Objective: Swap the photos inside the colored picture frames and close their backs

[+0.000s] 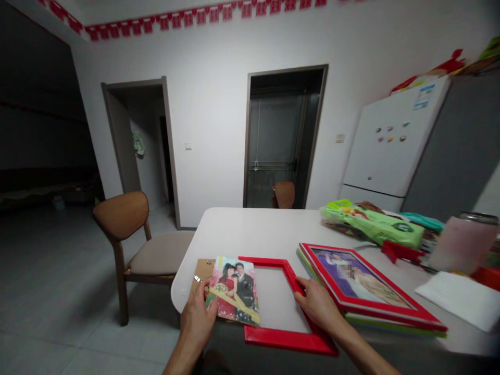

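An empty red picture frame lies flat at the near edge of a white table. My left hand grips the lower left corner of a printed photo of two people, held over the frame's left side. A brown backing board lies under the photo's left edge. My right hand rests on the frame's right bar, fingers curled over it.
A stack of framed pictures in red and green frames lies to the right. Behind it are green packets, a pink jar and white paper. A wooden chair stands left of the table, a white fridge behind.
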`<state>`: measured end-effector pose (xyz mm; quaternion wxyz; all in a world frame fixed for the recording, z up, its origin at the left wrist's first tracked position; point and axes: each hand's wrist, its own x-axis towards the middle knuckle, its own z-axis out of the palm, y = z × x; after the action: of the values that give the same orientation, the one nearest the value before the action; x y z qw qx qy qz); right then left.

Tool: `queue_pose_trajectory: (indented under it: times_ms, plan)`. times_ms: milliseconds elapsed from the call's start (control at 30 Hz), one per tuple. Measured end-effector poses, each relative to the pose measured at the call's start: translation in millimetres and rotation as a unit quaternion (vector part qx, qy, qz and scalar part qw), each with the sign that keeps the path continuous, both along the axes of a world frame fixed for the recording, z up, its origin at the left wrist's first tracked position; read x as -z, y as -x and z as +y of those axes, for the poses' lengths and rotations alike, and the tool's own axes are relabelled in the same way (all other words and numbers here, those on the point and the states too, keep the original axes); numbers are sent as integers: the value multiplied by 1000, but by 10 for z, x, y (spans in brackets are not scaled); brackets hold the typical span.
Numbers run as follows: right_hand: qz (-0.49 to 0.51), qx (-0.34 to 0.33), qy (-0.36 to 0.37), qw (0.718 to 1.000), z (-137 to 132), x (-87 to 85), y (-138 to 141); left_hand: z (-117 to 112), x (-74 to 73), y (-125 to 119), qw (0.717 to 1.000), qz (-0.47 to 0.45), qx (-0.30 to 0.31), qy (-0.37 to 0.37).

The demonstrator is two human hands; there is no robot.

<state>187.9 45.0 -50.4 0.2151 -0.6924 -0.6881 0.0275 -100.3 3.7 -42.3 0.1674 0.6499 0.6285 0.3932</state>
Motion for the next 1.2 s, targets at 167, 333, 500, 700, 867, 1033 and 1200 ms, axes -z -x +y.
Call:
queue_pose_trajectory:
  times_ms: [167, 333, 500, 700, 867, 1033, 1200]
  plan:
    - [-15, 0, -52, 999, -40, -37, 83, -15, -10, 23, 995, 103, -2, 0]
    - [246, -69, 4, 967, -87, -73, 584, -78, -74, -15, 988, 155, 2, -15]
    - [544, -93, 188, 813, -58, -226, 1099, -107, 13, -272, 977, 142, 145, -70]
    - [641, -172, 97, 741, -175, -757, 1187, 26, -156, -525, 976, -34, 141, -164]
    - [658, -68, 97, 743, -254, -634, 1060, 63, -358, -719, 913, -393, 60, -96]
    - [709, -48, 82, 698, -187, -382, 760, 37, -214, -936, 806, -573, 146, 21]
    - [620, -18, 77, 781, -75, -405, 311, 47, -78, -829, 888, -439, 133, 39]
